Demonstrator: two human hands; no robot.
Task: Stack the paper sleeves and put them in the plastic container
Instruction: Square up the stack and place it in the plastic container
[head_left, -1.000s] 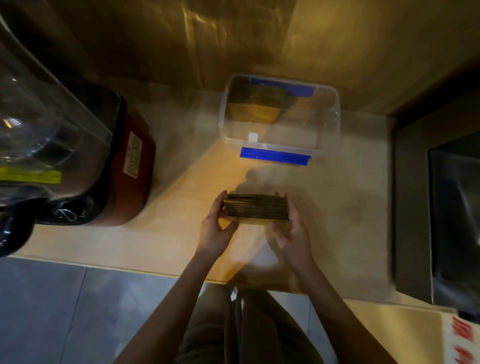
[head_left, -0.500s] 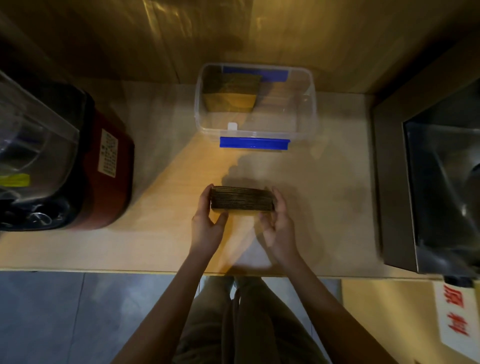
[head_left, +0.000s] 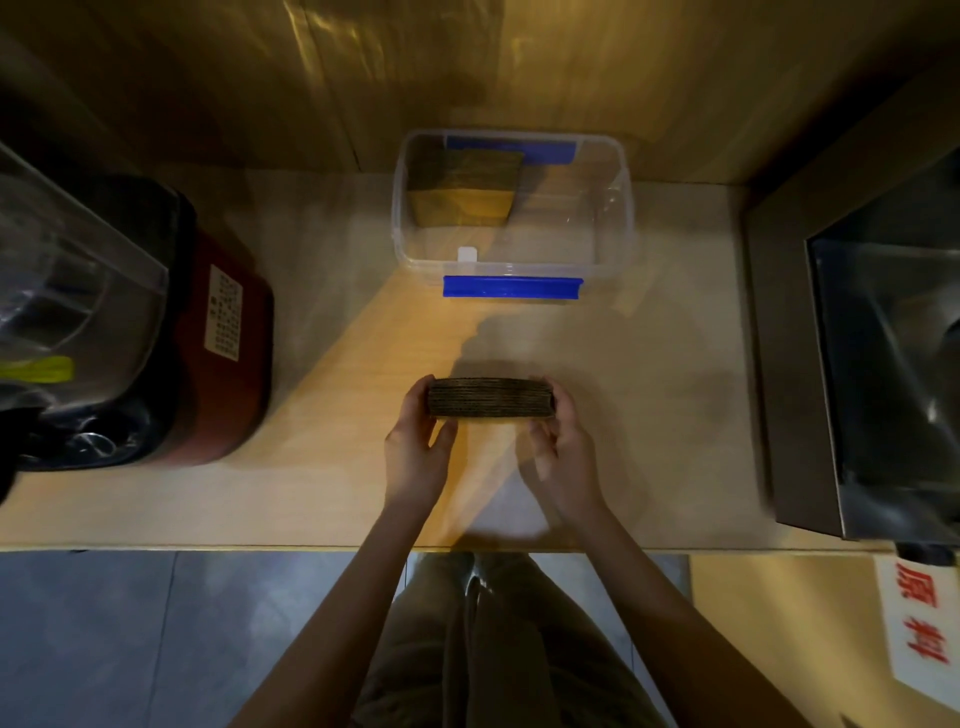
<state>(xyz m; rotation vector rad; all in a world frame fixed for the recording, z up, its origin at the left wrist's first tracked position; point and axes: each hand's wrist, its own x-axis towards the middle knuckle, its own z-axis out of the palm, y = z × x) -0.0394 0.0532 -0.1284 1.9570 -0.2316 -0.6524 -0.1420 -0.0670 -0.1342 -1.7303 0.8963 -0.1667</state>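
A drinks-shop prep counter (head_left: 311, 488): blender (head_left: 93, 312), steel sink (head_left: 883, 374), red-lettered label (head_left: 922, 629).

I see my left hand (head_left: 415, 457) and right hand (head_left: 563, 457) clasping the two ends of a stack of paper sleeves (head_left: 490, 398) over the wooden counter (head_left: 322, 467); the stack's ribbed edges face me. Farther off sits the clear plastic container (head_left: 618, 218) with blue latches, apart from the stack; another bundle of sleeves (head_left: 464, 188) lies in its far left corner. A red appliance (head_left: 228, 353) stands at the left; a metal box (head_left: 779, 364) at the right.
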